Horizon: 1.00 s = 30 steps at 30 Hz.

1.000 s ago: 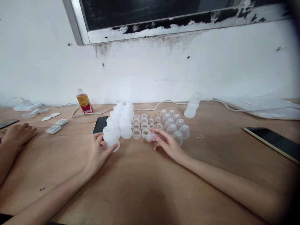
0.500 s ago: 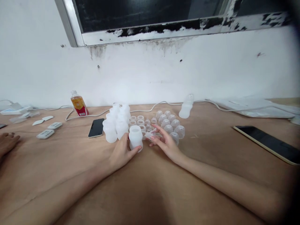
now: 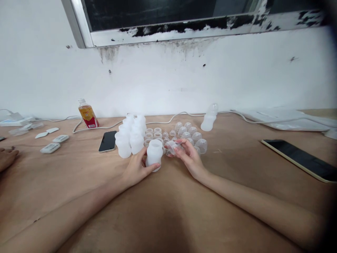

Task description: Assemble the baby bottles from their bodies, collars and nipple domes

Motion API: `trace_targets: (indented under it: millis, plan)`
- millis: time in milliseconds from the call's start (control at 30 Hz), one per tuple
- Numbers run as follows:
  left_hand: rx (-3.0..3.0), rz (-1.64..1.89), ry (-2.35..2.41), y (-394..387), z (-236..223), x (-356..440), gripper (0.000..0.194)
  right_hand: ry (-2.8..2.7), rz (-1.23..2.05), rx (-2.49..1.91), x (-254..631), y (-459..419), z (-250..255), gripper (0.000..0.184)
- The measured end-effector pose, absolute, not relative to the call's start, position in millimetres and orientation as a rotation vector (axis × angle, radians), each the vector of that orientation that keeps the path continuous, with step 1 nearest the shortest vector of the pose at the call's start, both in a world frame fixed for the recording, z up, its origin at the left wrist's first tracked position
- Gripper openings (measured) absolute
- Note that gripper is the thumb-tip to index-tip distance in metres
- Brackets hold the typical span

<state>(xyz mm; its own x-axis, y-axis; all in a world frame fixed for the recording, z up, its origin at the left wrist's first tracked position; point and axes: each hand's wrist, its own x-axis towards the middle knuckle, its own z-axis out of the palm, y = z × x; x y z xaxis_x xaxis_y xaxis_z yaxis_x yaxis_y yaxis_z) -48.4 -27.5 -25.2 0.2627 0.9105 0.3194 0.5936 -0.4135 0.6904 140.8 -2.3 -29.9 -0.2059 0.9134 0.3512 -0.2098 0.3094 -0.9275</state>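
My left hand point(image 3: 138, 167) is wrapped round the lower part of a white baby bottle point(image 3: 154, 151), which stands upright on the table with its open neck up. My right hand point(image 3: 191, 158) pinches a small translucent bottle part point(image 3: 172, 147) just to the right of that bottle. This part is tilted, and blur hides its exact kind. Behind the hands sit several collar rings point(image 3: 157, 135) in rows, small clear nipples point(image 3: 172, 133) and clear domed caps point(image 3: 196, 136). Several more white bottles point(image 3: 123, 146) stand grouped left of the rings.
A capped white bottle point(image 3: 209, 119) stands at the back right. A phone point(image 3: 107, 141) lies left of the bottles, a larger phone point(image 3: 300, 159) at right. A drink bottle point(image 3: 88, 114), a white cable point(image 3: 181, 113) and plastic bags point(image 3: 279, 117) lie behind. Another person's hand point(image 3: 7, 157) rests far left.
My right hand has lifted the translucent part slightly and tilted it up, its fingers closing more round it. My left hand still holds the bottle in nearly the same place.
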Motion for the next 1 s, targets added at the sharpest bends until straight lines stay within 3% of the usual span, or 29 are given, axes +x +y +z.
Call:
trace_targets:
  millis: [300,467,667,867,1000]
  plan:
    - [2.270,0.910,1.382,-33,-16,-49,0.045,-1.522,1.082,-0.741,145,-3,-28,0.022]
    - [2.215,1.097,1.318,-32,-21,-53,0.056,-1.716,0.988,-0.719,154,-4,-23,0.024]
    - [2.030,1.081,1.293,-34,-18,-54,0.032,-1.977,0.784,-0.772,163,-4,-14,0.034]
    - [2.161,1.093,1.225,-35,-18,-53,0.039,-1.923,0.982,-0.983,159,-2,-15,0.026]
    - [2.204,1.107,1.193,-33,-20,-52,0.039,-2.016,0.864,-1.069,159,-5,-11,0.028]
